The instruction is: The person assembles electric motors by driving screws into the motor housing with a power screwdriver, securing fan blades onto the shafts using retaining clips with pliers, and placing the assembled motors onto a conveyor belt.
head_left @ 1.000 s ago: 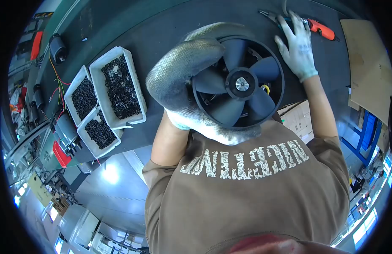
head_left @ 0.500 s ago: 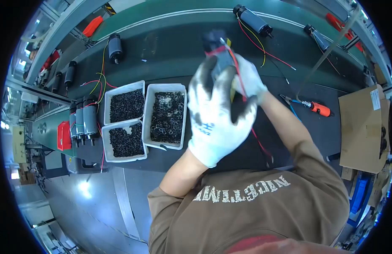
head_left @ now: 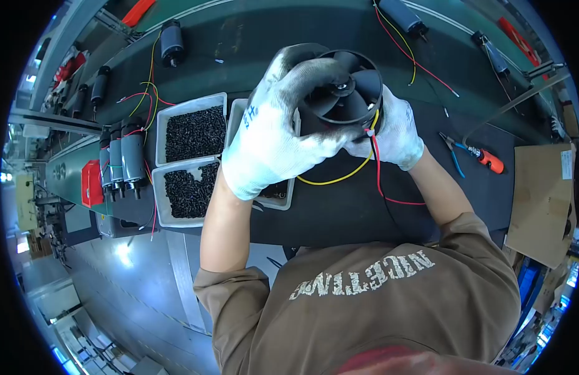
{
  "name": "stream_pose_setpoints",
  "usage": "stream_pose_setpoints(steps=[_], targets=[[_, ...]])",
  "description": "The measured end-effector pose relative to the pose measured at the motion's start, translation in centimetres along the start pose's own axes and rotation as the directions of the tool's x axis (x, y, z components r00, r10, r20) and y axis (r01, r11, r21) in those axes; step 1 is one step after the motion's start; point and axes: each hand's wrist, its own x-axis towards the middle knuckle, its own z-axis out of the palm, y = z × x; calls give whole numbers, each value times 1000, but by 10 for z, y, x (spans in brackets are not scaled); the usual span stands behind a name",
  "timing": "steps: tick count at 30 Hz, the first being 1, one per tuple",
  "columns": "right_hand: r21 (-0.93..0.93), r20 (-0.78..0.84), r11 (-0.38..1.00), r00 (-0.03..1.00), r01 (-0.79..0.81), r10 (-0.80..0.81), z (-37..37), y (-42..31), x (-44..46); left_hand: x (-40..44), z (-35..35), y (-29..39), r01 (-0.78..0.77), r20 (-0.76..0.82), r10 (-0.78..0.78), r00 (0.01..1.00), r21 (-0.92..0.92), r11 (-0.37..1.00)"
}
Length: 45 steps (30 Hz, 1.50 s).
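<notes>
A motor with a black fan [head_left: 347, 103] on its end is held up over the bench, its round housing and blades facing the camera. White-gloved with dark fingertips, my left hand [head_left: 270, 125] wraps round the left side of the housing. My right hand [head_left: 395, 131], gloved likewise, closes on it from the right and behind, with its fingers partly hidden. Yellow, red and black wires [head_left: 378, 165] hang from the lower rim of the fan. The motor's body is out of sight behind the fan and hands.
Left of my hands stand white bins [head_left: 189, 131] of small black parts; my left arm hides part of one. Grey motors [head_left: 132, 156] lie beside them, others [head_left: 172, 42] on the green conveyor. To the right are pliers [head_left: 454, 153], an orange-handled tool [head_left: 489, 161] and a cardboard box [head_left: 542, 200].
The motor has been turned so its fan end now faces the camera. My left hand has shifted left and grips the housing's side. The view has moved slightly.
</notes>
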Motion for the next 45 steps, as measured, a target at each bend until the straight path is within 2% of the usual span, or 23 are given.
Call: stream_pose_setpoints(steps=[6,12,18,21,22,23,24,26,27,29,31,32,33,35,36,37,38,39,40,41,42,44,45], targets=[[-83,18,996,1000,14,-12,-3,3,-4,-5,2,3,7,8,-7,1000,35,999],[-90,41,996,999,5,-1,-3,7,-5,1,-2,5,-92,88,77,993,188,978],[-120,55,993,998,-22,29,1,14,-5,2,3,-11,-61,137,42,990,137,989],[-184,36,982,998,-37,45,0,13,12,7,5,-15,-35,-12,40,999,287,957],[-189,-23,982,1000,-22,18,6,10,29,7,5,-17,-65,-115,124,986,424,903],[-215,44,963,983,-163,176,6,1,57,9,0,-8,-55,-185,188,965,554,831],[-148,36,983,992,-112,119,15,10,91,8,4,-6,29,-326,142,935,468,883],[-341,18,921,978,-189,207,46,41,173,1,20,13,185,-470,-65,880,214,959],[-295,177,905,914,-306,366,51,37,208,-8,24,18,134,-346,-16,938,320,938],[-266,71,900,924,-345,375,90,74,265,-25,28,38,112,-194,-51,980,314,943],[-420,-71,826,921,-376,383,104,109,289,-49,6,51,113,-92,-87,992,339,934],[-428,-178,799,906,-422,383,96,121,287,-68,-8,54,160,-147,-120,982,303,940],[-684,-296,653,941,-327,161,90,167,287,-91,-23,57,220,-191,-174,966,251,943],[-880,-183,381,942,-284,280,15,158,251,-149,-41,49,472,-403,-408,819,68,879],[-919,-159,266,891,-290,425,-20,151,237,-166,-51,46,586,-480,-497,722,43,809],[-930,-164,273,944,-245,288,-44,168,219,-184,-59,49,698,-554,-576,601,14,716],[-927,-97,317,944,-201,314,-68,171,211,-193,-67,50,775,-578,-610,541,62,629],[-919,-59,372,979,-130,196,-113,283,228,-198,-78,40,833,-603,-629,490,113,541],[-923,-204,224,892,-312,404,-125,302,244,-201,-85,27,851,-664,-586,466,155,501],[-952,-181,180,930,-247,319,-115,278,240,-196,-94,15,868,-670,-584,458,194,458],[-978,-122,116,929,-172,349,-104,261,240,-195,-105,-2,860,-657,-572,492,264,436],[-938,-242,101,833,-333,497,-117,303,253,-173,-130,-31,788,-575,-541,614,480,385],[-920,-201,186,822,-345,533,-128,291,253,-174,-139,-59,711,-532,-476,700,584,392]])
